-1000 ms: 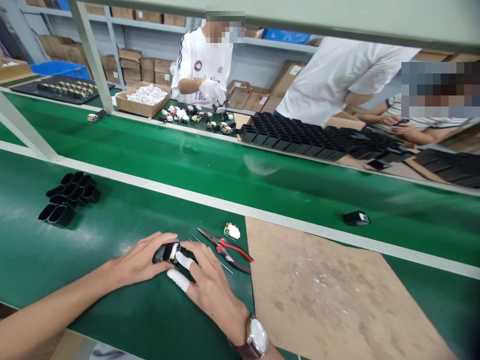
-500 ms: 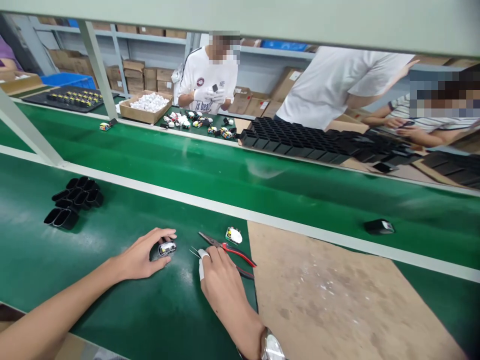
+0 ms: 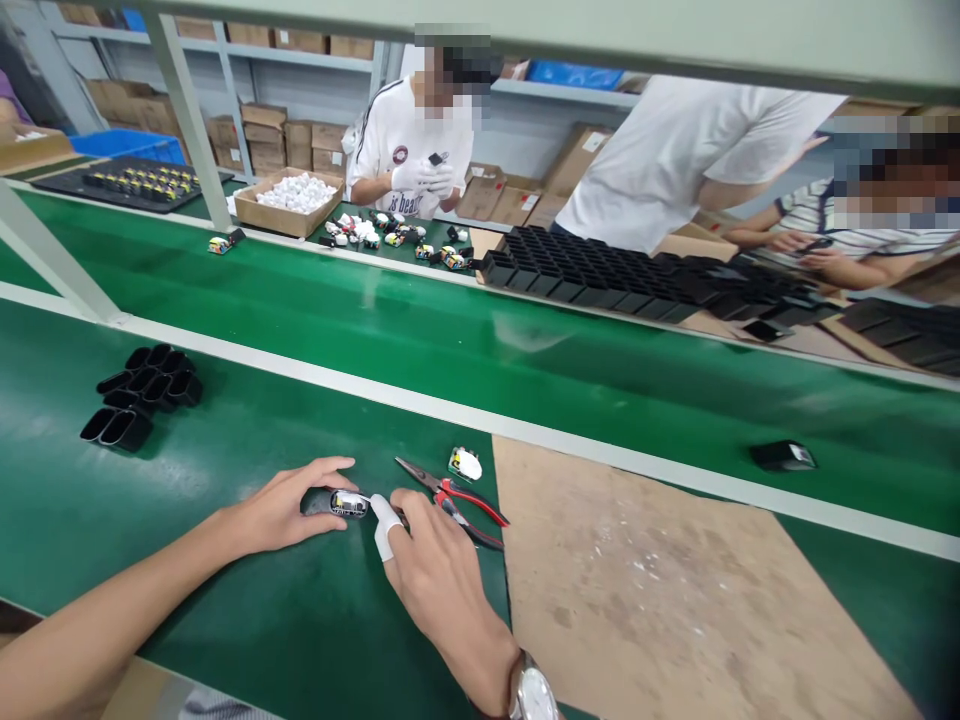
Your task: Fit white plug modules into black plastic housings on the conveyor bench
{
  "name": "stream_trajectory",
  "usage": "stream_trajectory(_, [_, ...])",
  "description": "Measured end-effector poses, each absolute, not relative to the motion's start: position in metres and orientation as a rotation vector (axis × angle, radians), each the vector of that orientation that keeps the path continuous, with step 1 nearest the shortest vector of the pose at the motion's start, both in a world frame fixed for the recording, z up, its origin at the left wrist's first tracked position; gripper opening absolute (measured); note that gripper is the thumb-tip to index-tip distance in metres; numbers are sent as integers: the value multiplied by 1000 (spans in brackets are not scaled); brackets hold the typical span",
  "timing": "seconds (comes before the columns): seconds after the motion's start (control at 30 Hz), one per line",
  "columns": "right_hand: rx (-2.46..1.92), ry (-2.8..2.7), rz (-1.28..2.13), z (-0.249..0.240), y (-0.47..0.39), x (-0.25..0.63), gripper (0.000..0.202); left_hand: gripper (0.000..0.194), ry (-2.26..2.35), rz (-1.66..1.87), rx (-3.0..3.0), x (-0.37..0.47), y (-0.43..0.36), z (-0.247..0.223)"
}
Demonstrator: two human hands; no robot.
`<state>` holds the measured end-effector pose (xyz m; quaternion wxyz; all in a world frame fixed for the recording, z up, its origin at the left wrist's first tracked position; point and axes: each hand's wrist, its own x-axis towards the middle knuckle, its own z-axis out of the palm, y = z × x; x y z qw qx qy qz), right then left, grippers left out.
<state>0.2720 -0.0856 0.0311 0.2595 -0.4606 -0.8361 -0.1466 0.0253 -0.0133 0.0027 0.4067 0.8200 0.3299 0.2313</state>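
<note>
The right hand [image 3: 442, 565] has moved from beside the pliers [image 3: 448, 492] to the open end of the black case [image 3: 319, 503], apparently pinching a slim tool [image 3: 368, 498] (mostly hidden). The left hand [image 3: 270, 517] cups the case on the green bench [image 3: 300, 630], forefinger raised. Adjusting its contents seems underway, which calls for a steady hold.

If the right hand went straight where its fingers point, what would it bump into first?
The right hand would likely meet the black case in the left hand; whether the two touch now is unclear.
</note>
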Motion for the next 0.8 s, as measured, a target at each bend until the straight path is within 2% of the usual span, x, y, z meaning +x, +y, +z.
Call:
stream_trajectory(0.57, [-1218,-2349,-404,35,-85,260,26,75,791,525,2061,29,-15,6])
stream_trajectory(0.8, [-1262,-2379,-392,41,-87,263,23,63,798,564,2091,30,-17,5])
